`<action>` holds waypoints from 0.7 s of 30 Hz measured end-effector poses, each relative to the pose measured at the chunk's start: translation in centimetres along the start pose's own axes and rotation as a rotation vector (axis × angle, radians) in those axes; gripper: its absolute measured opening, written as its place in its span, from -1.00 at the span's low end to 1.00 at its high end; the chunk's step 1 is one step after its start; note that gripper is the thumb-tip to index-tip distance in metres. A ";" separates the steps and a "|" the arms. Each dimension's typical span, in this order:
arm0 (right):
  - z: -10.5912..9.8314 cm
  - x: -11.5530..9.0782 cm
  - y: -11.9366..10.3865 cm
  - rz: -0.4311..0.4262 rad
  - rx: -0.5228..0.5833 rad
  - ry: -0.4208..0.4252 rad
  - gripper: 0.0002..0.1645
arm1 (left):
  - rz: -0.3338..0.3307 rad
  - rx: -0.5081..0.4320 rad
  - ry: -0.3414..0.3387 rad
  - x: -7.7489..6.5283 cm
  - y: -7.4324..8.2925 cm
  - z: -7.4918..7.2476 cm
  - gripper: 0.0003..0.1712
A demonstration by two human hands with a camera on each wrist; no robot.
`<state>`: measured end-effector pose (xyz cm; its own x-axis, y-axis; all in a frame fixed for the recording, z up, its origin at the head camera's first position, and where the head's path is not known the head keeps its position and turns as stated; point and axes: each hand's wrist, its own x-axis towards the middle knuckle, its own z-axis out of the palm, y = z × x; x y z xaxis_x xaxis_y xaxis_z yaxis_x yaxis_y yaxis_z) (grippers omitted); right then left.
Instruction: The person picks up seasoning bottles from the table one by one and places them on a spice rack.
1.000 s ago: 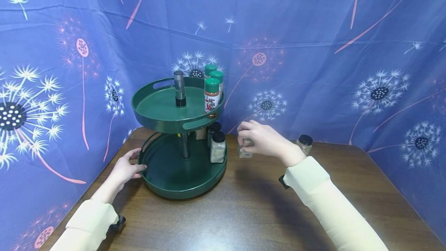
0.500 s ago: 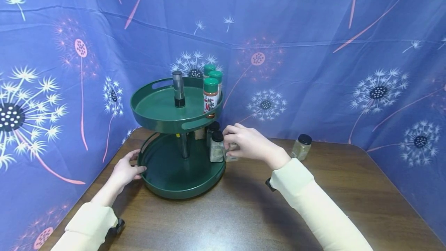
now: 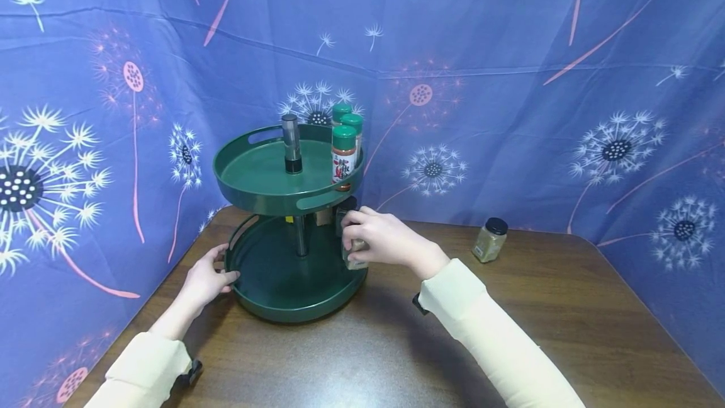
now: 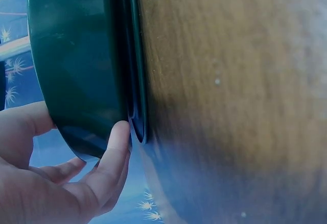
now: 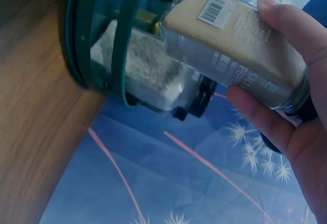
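Note:
My right hand (image 3: 391, 239) grips a square glass spice jar (image 5: 230, 45) of tan powder with a barcode and a salt-and-pepper label. It holds the jar tilted at the right side of the lower tier of a green two-tier round rack (image 3: 289, 315). In the right wrist view, a jar of greyish contents (image 5: 148, 66) stands inside the rack's rim, beside the held jar. My left hand (image 3: 205, 279) holds the lower tier's left rim, with the thumb and fingers on the tray's wall. Whether the held jar touches the tray is unclear.
Green-capped spice bottles (image 3: 343, 159) stand at the right of the upper tier. Another black-capped jar (image 3: 489, 241) is on the wooden table (image 3: 362, 357), to the right. A blue patterned cloth (image 3: 481, 30) hangs behind. The upper tier overhangs the lower one.
My right hand has carried the spice jar leftward from beside the rack to over the lower tier's right side. My left hand stays at the rim.

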<state>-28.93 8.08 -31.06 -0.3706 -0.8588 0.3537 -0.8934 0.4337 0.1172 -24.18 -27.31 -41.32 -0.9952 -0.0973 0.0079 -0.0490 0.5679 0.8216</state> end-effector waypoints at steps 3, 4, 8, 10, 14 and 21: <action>0.6 0.2 -0.2 -0.005 -0.001 -0.001 -0.82 | 0.006 0.025 0.011 -0.2 0.0 0.1 -0.18; 0.7 0.2 -0.3 -0.005 -0.005 -0.001 -0.82 | 0.006 0.031 0.017 -0.2 0.0 0.2 -0.19; 1.3 0.3 -0.5 0.001 -0.003 0.001 -0.82 | 0.013 0.043 0.035 -0.4 0.1 0.3 -0.19; 1.6 0.3 -0.5 0.006 -0.006 -0.001 -0.82 | 0.018 0.045 0.040 -0.5 0.2 0.3 -0.20; 2.4 0.5 -0.6 0.015 -0.007 -0.006 -0.82 | 0.020 0.052 0.047 -0.6 0.2 0.4 -0.20; 3.6 0.5 -0.6 0.019 -0.012 -0.011 -0.81 | 0.014 0.073 0.053 -1.0 0.5 0.6 -0.19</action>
<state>-29.48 6.37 -34.26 -0.3908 -0.8532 0.3454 -0.8829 0.4535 0.1213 -23.29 -26.44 -41.24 -0.9901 -0.1308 0.0511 -0.0427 0.6272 0.7777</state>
